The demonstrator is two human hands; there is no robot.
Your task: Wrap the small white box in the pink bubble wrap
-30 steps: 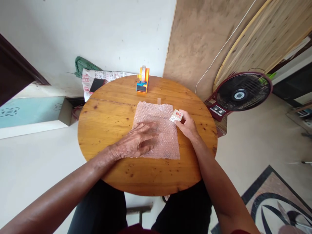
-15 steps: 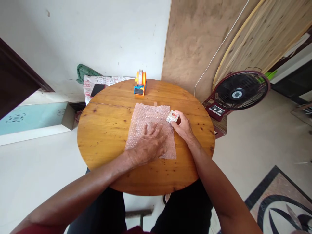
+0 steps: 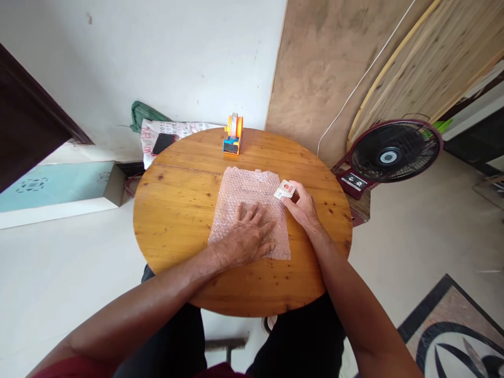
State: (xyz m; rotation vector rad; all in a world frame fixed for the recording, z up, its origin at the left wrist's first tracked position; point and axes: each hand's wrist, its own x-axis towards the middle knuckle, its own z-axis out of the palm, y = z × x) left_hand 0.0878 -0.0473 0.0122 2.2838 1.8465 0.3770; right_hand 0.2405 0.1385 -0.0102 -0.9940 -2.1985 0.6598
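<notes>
A sheet of pinkish bubble wrap (image 3: 244,186) lies flat on the round wooden table (image 3: 169,210). My left hand (image 3: 252,236) rests on its lower part, palm down with the fingers spread. Between the thumb and fingers of my right hand (image 3: 303,205) is a small white box (image 3: 285,189) with red and dark print, possibly a card box. It is held over the right edge of the bubble wrap; I cannot tell whether it touches the sheet.
Beyond the wrap, an orange and blue tape dispenser (image 3: 233,135) stands near the table's far edge. A dark red fan (image 3: 388,155) is close to the right side. Past the far left edge, a dark phone-like object (image 3: 163,142) lies on a printed white sack (image 3: 147,137).
The small box has tilted slightly in my right hand. My left hand stays flat on the bubble wrap. The whole view has shifted a little.
</notes>
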